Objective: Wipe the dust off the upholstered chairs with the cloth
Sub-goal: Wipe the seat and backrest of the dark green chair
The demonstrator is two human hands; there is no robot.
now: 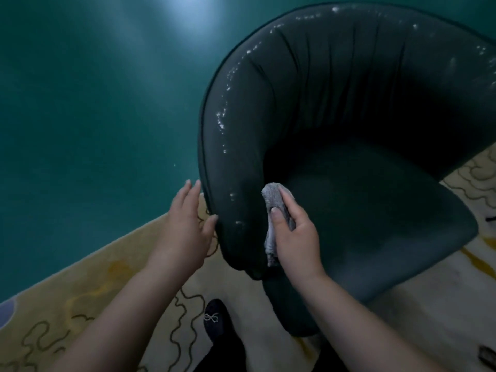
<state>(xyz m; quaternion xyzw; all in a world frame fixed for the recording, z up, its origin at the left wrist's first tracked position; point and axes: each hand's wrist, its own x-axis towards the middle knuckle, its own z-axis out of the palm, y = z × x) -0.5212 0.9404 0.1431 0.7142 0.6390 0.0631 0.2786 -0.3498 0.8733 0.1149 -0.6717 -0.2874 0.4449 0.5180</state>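
The dark green upholstered chair is cut off at the right edge of the view, so its far arm and part of the curved back are out of sight, and its base is hidden under the seat. Small pale specks along the top of the back, from about 9 to 1 o'clock around the seat, are too small to tell apart as dust or glints. The grey cloth is largely covered by the right hand; only a bunched top and a strip hanging toward 6 o'clock show. That hand pinches the cloth, thumb on top and fingers curled beneath, against the inner side of the near arm where it meets the seat. The left hand, at 9 o'clock from the cloth, has straight, spread fingers resting on the arm's outer edge. A dark shoe stands on the patterned rug, beside green floor.
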